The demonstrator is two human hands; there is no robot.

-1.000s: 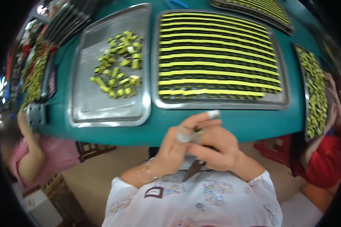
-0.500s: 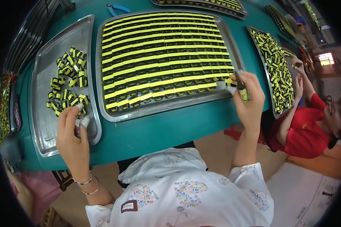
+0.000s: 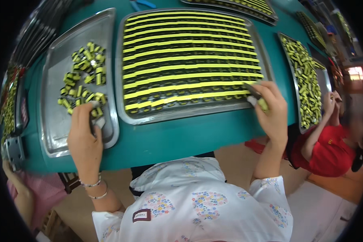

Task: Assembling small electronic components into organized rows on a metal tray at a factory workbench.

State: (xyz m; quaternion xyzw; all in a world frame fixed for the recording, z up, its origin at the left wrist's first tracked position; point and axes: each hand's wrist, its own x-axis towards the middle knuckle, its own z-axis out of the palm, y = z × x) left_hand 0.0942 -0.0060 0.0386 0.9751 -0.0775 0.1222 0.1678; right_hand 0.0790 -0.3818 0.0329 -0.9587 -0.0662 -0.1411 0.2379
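My left hand (image 3: 84, 131), with white covers on thumb and fingertip, reaches into a metal tray (image 3: 55, 133) at the left. Its thumb and forefinger stand apart beside loose small yellow-and-black parts (image 3: 82, 64); whether they touch one is unclear. My right hand (image 3: 273, 115) is closed round a slim dark tool with a yellow-green grip (image 3: 263, 105). The tool's tip lies by the right end of the front rows of a large tray (image 3: 161, 117). Yellow-topped parts (image 3: 189, 66) fill this tray in straight rows. Anything else within the right fingers is hidden.
Blue-handled pliers (image 3: 143, 5) lie at the back. Another filled tray (image 3: 238, 7) sits behind. At the right, a tray of loose parts (image 3: 306, 80) stands near a co-worker in a red shirt (image 3: 328, 151). Another person's arm (image 3: 22, 193) shows at lower left.
The whole view has shifted, the trays now lying further right and slightly higher. The yellow part seen at my right fingertips no longer shows apart from the row. My left hand stays at the loose parts.
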